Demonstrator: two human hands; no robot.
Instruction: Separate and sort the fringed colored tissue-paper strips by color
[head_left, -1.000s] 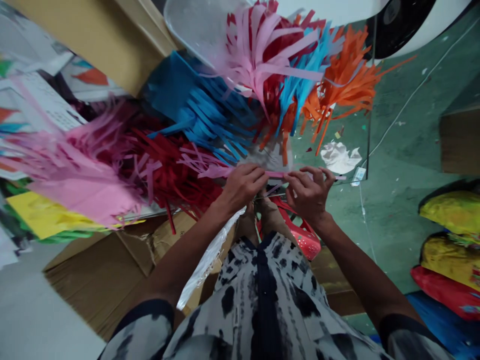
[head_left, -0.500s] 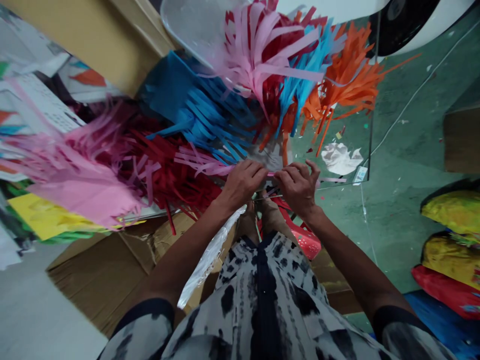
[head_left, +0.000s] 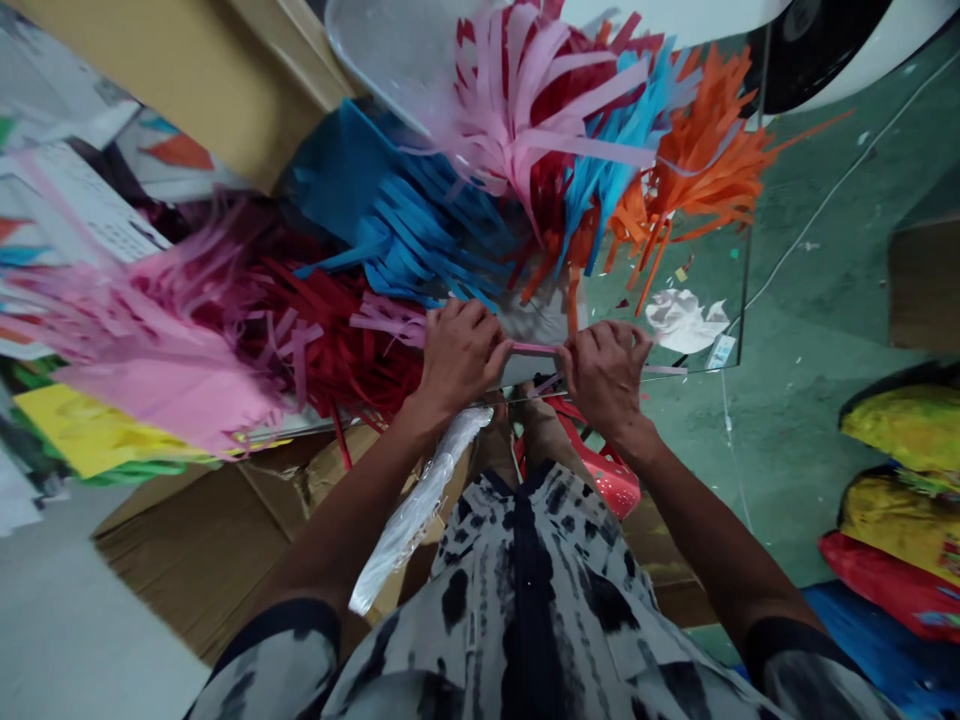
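A narrow twisted pink paper strip (head_left: 536,349) runs taut between my two hands, low over the edge of the glass tabletop (head_left: 701,290). My left hand (head_left: 463,350) is closed around its left part, and pink fringe (head_left: 386,320) spreads out beyond that hand. The thumb and fingers of my right hand (head_left: 604,372) pinch the strip's other end. Left of my left hand lies dark red fringe (head_left: 337,350). Blue fringed paper (head_left: 420,225) rests just behind it.
Pink fringe (head_left: 525,95) and orange fringe (head_left: 705,150) lie toward the back. Crumpled white paper (head_left: 684,318) sits near the glass corner. A cardboard box (head_left: 202,540) stands below left, a red stool (head_left: 600,470) under the table. Colourful bags (head_left: 900,510) lie on the right.
My left hand has moved left along the pink strip and my right hand slightly right. A longer stretch of strip now shows between them.
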